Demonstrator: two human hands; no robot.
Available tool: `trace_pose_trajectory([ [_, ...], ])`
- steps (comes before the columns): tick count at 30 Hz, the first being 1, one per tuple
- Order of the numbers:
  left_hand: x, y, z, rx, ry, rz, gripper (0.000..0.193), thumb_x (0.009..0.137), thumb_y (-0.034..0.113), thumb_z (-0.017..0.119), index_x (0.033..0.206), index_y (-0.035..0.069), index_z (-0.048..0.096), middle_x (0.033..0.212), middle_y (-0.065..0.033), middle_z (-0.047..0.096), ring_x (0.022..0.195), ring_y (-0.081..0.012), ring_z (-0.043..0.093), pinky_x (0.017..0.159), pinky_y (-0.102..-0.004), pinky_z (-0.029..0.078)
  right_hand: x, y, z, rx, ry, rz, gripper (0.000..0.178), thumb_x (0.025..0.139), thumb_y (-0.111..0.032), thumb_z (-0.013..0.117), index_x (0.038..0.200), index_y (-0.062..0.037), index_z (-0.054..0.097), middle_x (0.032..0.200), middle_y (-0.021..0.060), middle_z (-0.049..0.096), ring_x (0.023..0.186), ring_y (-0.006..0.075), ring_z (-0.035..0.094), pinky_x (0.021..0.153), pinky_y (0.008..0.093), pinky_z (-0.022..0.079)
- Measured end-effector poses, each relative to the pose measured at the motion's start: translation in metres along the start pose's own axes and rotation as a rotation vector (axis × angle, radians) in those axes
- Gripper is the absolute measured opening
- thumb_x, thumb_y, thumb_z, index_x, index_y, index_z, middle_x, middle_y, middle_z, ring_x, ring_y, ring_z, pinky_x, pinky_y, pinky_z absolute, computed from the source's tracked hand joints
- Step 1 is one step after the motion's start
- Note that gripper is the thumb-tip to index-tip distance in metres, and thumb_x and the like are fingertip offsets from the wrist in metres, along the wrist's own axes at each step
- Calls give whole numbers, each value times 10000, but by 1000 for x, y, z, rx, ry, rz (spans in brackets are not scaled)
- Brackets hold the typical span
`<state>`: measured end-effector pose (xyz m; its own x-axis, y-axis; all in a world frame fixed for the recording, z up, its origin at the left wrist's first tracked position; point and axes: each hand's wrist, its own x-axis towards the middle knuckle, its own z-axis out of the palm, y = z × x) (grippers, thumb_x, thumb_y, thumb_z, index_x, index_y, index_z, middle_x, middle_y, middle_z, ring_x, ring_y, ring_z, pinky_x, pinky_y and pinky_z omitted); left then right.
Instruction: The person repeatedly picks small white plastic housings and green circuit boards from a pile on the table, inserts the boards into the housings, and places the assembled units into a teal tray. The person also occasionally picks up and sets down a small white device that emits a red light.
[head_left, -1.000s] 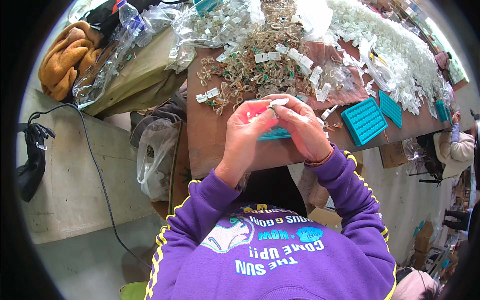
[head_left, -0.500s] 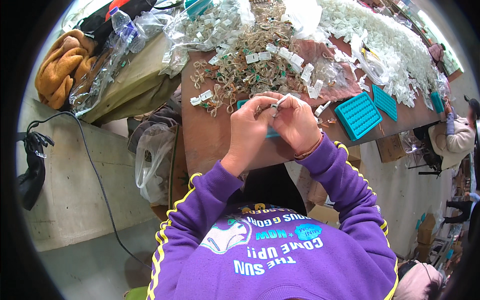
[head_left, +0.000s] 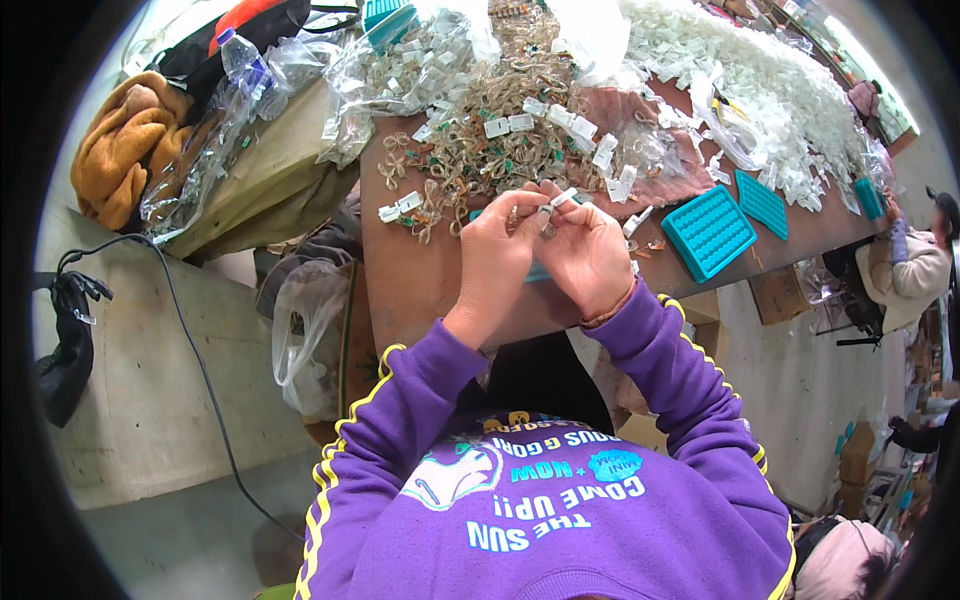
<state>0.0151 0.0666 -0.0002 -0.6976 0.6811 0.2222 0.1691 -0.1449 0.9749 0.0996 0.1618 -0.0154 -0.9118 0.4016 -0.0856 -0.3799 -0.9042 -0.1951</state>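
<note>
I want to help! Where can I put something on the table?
Bare tabletop shows at the near left corner, beside the left hand; a smaller patch, right of the flat teal piece. Looped cords and white pieces crowd the far side.

left hand (head_left: 495,262) and right hand (head_left: 593,260) meet at a small white piece (head_left: 564,198) above a table (head_left: 412,290)

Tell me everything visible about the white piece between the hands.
The white piece is small, slim and plastic-looking, slanting up to the right. It is held above the table by the fingers of the right hand, with the left hand close beside it. Fingers may hide part of it; finer details are too small to tell.
</note>
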Motion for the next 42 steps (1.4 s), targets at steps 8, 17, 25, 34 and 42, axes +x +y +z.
trace_pose_trajectory([
  [8, 4, -2, 1, -160, -30, -28, 144, 832, 18, 663, 976, 11, 676, 903, -63, 701, 785, -80, 629, 724, -236, 504, 6, -1, -4, 69, -5, 50, 296, 894, -41, 414, 1147, 57, 530, 1117, 185, 583, 1061, 293, 558, 988, 418, 434],
  [17, 6, 3, -1, -49, -58, -96, 176, 861, -12, 640, 1037, -3, 652, 938, -13, 664, 833, -51, 593, 712, -187, 472, 8, -2, -1, 25, -12, 31, 264, 921, -53, 390, 1119, 42, 536, 1094, 147, 592, 1006, 260, 567, 943, 398, 455],
  [25, 11, 8, -1, -125, -69, 8, 148, 896, 39, 629, 1037, -2, 640, 939, -34, 666, 817, -55, 599, 697, -197, 494, 5, -5, -3, 51, -39, -12, 281, 874, -45, 390, 1069, 36, 576, 1071, 133, 600, 997, 233, 569, 909, 364, 472],
  [34, 5, 6, -26, -808, -132, -364, 207, 917, 71, 608, 1107, 16, 545, 1005, -84, 643, 856, -180, 665, 765, -279, 563, 6, -12, 8, -967, 80, -266, 238, 817, -14, 426, 948, 12, 623, 898, 53, 631, 841, 128, 578, 821, 258, 462],
  [42, 1, 3, -32, -824, -100, -357, 229, 905, 39, 613, 1111, 16, 517, 1000, -106, 642, 872, -206, 664, 795, -297, 566, 2, -4, 22, -1216, 48, -419, 194, 861, -39, 475, 953, 21, 635, 893, 48, 650, 832, 111, 592, 760, 240, 467],
])
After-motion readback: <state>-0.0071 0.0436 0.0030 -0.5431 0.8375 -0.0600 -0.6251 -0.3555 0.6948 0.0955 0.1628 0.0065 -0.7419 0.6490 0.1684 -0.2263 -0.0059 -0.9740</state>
